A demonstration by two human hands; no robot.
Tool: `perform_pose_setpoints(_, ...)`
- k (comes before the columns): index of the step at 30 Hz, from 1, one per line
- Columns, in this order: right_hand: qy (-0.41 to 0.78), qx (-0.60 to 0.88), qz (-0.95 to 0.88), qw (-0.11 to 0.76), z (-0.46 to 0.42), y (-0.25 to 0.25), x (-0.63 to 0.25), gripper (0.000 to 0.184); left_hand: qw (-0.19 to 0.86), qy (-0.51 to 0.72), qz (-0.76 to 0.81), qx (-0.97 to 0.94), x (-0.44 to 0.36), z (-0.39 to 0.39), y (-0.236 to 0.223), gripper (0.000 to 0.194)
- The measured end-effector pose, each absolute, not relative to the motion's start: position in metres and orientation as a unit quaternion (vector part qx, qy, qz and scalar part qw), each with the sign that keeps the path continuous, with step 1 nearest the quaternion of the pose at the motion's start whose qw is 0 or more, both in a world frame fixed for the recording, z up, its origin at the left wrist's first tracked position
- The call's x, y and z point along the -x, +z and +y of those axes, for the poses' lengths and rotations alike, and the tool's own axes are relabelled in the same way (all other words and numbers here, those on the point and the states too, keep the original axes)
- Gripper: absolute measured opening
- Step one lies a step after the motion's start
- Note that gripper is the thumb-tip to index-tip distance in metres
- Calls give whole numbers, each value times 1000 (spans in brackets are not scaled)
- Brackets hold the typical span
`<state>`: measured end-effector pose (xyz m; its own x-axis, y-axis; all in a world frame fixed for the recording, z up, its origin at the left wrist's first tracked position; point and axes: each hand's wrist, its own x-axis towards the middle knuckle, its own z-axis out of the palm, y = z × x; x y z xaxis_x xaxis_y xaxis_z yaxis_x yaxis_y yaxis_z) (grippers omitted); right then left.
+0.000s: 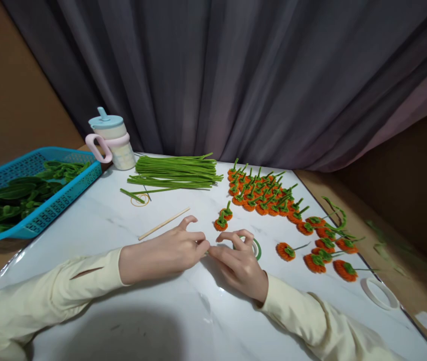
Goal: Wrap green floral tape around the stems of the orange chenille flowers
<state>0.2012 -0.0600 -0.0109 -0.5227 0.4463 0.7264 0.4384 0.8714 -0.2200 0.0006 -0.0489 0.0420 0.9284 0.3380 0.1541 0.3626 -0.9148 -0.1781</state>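
My left hand (181, 246) and my right hand (239, 261) meet above the middle of the white table, fingertips pinched together. Whatever lies between them is too small or hidden to make out. Partly behind my right hand is a roll of green tape (258, 249). A thin wooden stick (164, 224) lies on the table beyond my left wrist. Just past the fingertips sit two small orange fuzzy persimmon-like pieces with green tops, the nearer piece (221, 223) and the farther piece (227, 214).
A bundle of green fuzzy stems (175, 171) lies at the back, beside a lidded cup (121, 145). Left stands a blue basket (66, 193) with green leaf shapes. Many orange pieces (262, 206) spread along the right, with a white ring (381, 294) near the right edge.
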Motion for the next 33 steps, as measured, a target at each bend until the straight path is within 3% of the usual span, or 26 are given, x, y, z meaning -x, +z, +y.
perform_pose_setpoints(7,-10,286,-861,420,-61,-12,-199,14,100,-45,-187,976,1,-49,45,25)
perform_pose_setpoints(13,60,320,-857,399,-60,-5,-199,15,101,-55,-190,975,0,-48,51,25)
perform_pose_setpoints(29,-9,250,-871,422,-65,-9,-202,21,-54,-94,-209,972,2,-50,48,21)
perform_pose_setpoints(33,45,283,-869,403,-65,-5,-201,20,-68,-45,-214,973,2,-49,49,22)
